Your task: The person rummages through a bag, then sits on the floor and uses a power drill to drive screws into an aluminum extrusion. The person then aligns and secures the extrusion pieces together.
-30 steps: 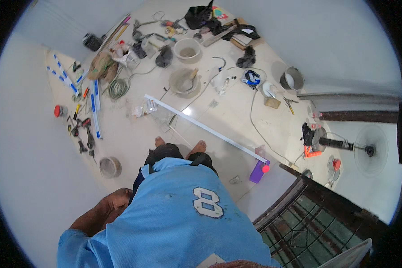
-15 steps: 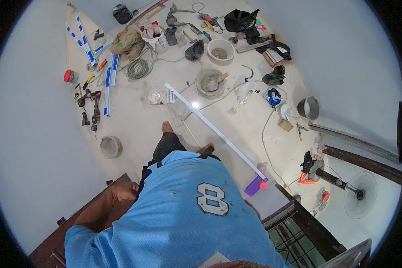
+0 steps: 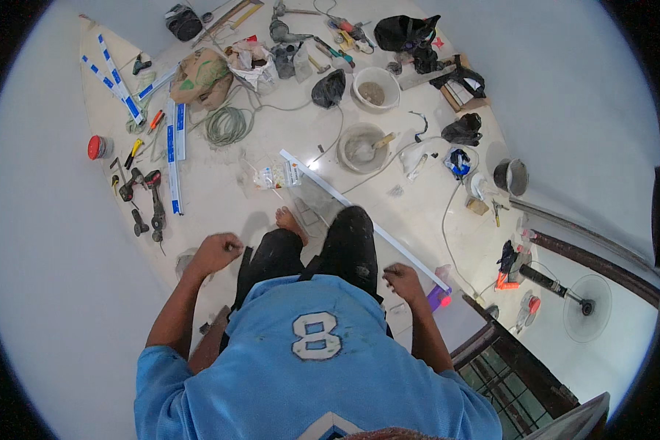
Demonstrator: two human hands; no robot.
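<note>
My left hand (image 3: pixel 220 253) hangs beside my left thigh with its fingers curled in, and nothing shows in it. Partly behind it is a small grey bucket (image 3: pixel 184 262). My right hand (image 3: pixel 403 281) is by my right hip, fingers bent inward, with nothing visible in them. The nearest thing to it is a long white strip (image 3: pixel 411 258), which slants across the floor from a printed packet (image 3: pixel 279 174) to a purple object (image 3: pixel 437 298) with a pink part. My right knee hides some of the floor beside the strip.
Ahead stand a mixing bucket (image 3: pixel 353 163) with a handled tool and a white bucket (image 3: pixel 385 82). Cordless drills (image 3: pixel 156 199), blue-and-white strips (image 3: pixel 172 161) and a coiled hose (image 3: pixel 229 126) lie left. A cord (image 3: pixel 445 224) crosses the floor at right, near a fan (image 3: pixel 587 308).
Both hands have come forward into view beside my legs; the right was hidden before. My right knee has risen into view, and the whole view has shifted slightly.
</note>
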